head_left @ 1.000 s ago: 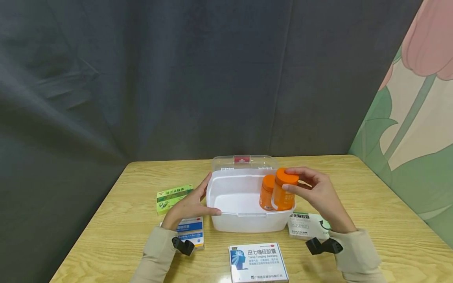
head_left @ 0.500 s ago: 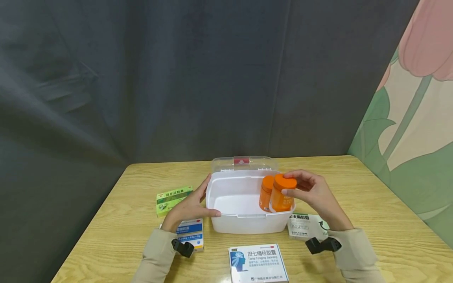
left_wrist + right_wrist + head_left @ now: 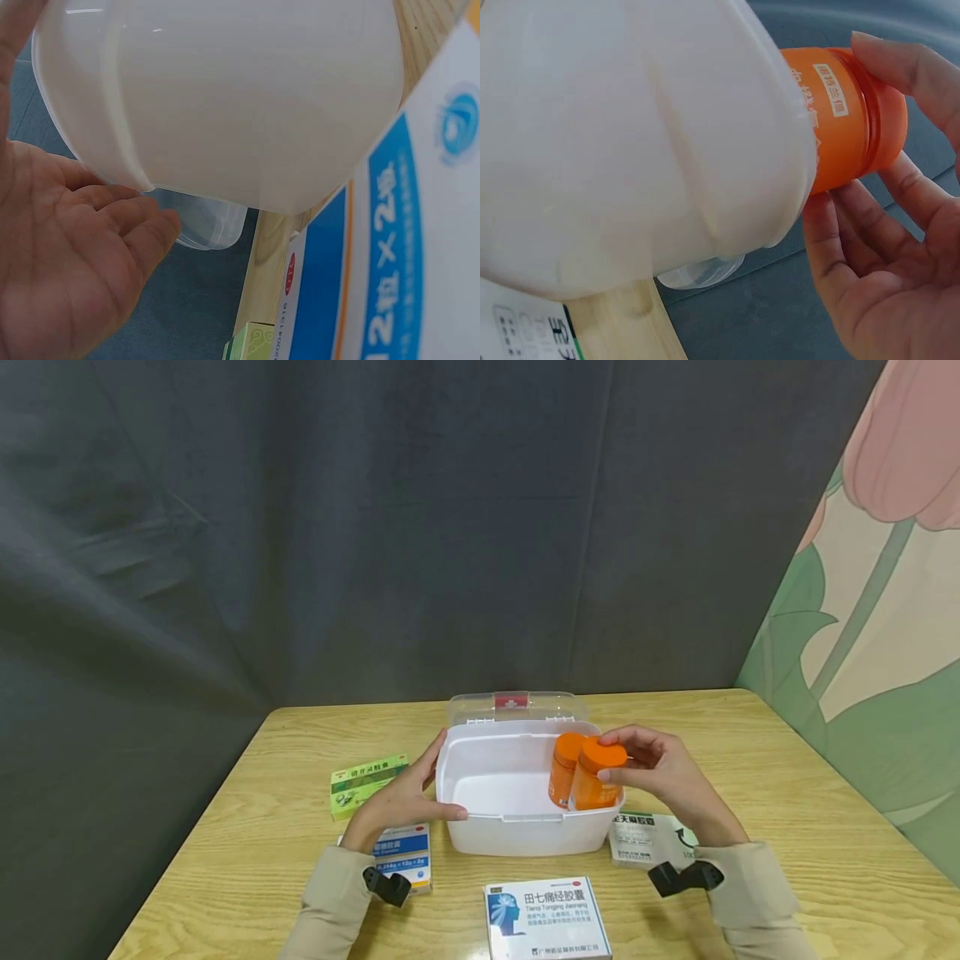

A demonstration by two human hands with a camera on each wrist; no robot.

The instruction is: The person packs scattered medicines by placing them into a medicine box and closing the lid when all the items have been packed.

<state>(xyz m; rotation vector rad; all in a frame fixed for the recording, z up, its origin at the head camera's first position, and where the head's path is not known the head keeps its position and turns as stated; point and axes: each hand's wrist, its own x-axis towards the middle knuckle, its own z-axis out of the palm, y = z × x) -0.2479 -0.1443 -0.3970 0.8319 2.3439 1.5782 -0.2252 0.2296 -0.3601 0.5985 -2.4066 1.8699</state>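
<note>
If the white first-aid box [image 3: 525, 837] is the centre of the clock, the green capsule carton [image 3: 367, 785] lies flat at 9 o'clock on the wooden table [image 3: 787, 760]. The blue-and-white capsule carton [image 3: 408, 858] lies at 8 o'clock, partly hidden by the wrist of the left hand [image 3: 401, 797]. This hand holds the box at its 9 o'clock end: the thumb lies on the front rim, the other fingers are spread away from it, at the back corner. The transparent lid [image 3: 555, 703], with a red label [image 3: 512, 700] and white cross, is open at 12 o'clock. At 6 o'clock lies the Tianqi Tongjing Jiaonang carton [image 3: 547, 918]. Inside the box, at 3 o'clock, are the rear orange jar [image 3: 561, 777] and, just beside it, the front orange jar [image 3: 592, 792], tilted slightly toward 1 o'clock; whether its bottom touches the box floor, I cannot tell. At 4 o'clock lies the white-and-green capsule carton [image 3: 647, 839]. The right hand [image 3: 667, 777], at 3 o'clock, pinches the cap [image 3: 603, 756] of the front orange jar between thumb and fingers.
</note>
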